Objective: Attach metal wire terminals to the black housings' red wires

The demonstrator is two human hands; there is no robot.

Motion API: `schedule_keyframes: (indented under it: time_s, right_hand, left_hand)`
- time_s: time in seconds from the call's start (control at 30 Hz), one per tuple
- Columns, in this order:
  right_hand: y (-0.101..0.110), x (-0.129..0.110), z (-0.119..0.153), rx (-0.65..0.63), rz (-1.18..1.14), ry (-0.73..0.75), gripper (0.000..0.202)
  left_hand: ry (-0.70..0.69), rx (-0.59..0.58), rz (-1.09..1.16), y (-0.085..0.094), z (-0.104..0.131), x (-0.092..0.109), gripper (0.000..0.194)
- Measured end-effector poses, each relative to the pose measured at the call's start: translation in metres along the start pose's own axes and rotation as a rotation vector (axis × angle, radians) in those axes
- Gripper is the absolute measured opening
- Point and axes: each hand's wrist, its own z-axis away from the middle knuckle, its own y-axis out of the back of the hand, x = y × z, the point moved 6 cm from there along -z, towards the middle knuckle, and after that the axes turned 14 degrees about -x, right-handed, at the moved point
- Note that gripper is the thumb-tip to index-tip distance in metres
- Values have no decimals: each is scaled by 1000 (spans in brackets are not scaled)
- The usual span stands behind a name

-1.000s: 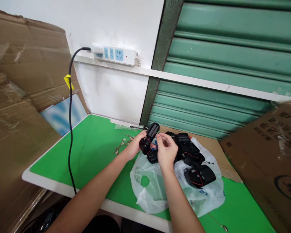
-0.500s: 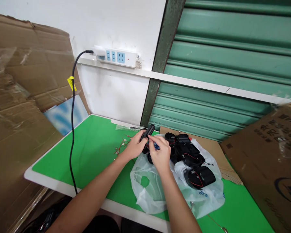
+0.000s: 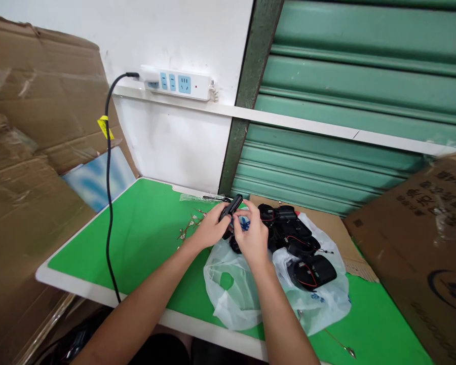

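My left hand [image 3: 212, 226] is closed round a black plastic part [image 3: 232, 207], held tilted above the green table. My right hand [image 3: 252, 234] is at the right side of that part, its thumb and index finger bent close to it; what they pinch is too small to make out. Right of my hands, several black housings [image 3: 313, 272] with thin red wires lie on a translucent plastic bag [image 3: 236, 309]. Small metal pieces with red wires [image 3: 187, 226] are spread on the table left of my hands.
The green table [image 3: 144, 228] has a white rim. A black cable [image 3: 108, 203] hangs from a power strip [image 3: 182, 84] on the wall. Large cardboard boxes stand at left [image 3: 30, 152] and right [image 3: 418, 233]. Flat cardboard [image 3: 359, 261] lies behind the bag.
The index finger of my right hand has lifted and spread a little from the thumb beside the black part. The view has shifted slightly.
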Motion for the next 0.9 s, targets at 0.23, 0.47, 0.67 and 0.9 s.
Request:
schedule_keyframes:
  time_s: [0.23,0.47,0.67,0.9]
  right_hand:
    - [-3,4,2,11,21,-22,36]
    - [-3,4,3,16,-4,-15,29]
    - [-4,5,2,-6,-8,-21,28]
    - [-9,-2,4,48,165,41,21]
  left_hand:
    - [-5,-7,-56,0,-1,-2,25]
    - [11,5,-113,0,0,-3,23]
    - [28,-2,-99,0,0,-4,23]
    - [32,-6,-137,-3,0,-3,23]
